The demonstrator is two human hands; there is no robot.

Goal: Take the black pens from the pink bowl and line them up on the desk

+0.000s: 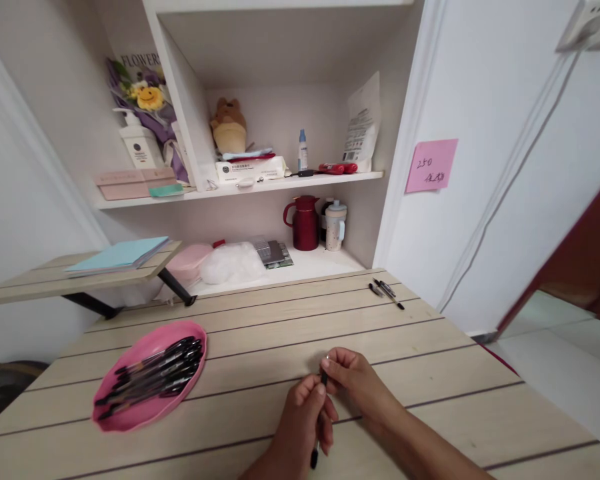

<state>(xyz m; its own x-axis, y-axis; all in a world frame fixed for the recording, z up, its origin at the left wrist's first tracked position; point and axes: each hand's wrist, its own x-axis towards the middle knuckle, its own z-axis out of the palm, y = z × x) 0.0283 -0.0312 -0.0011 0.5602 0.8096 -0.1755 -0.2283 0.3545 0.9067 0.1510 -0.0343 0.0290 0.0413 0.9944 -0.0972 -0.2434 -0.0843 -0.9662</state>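
Both my hands meet over the front middle of the wooden table (260,357). Closed around the barrel of a black pen (315,457) is my left hand (307,407), with the pen's dark lower end sticking out below the fingers. My right hand (355,377) pinches the upper end of the same pen between thumb and forefinger; the fingers partly hide that end. To the left lies a pink oval tray (145,337) holding several black pens (155,377). A small group of pens (386,291) lies at the table's far right.
At the back left stands a small raised shelf (35,287) with blue paper (123,255) on it. Behind the table, a white cabinet (280,190) holds a red jug (305,223), a cup (335,227) and a plastic bag (233,263). A pink note (431,165) is stuck on the right wall.
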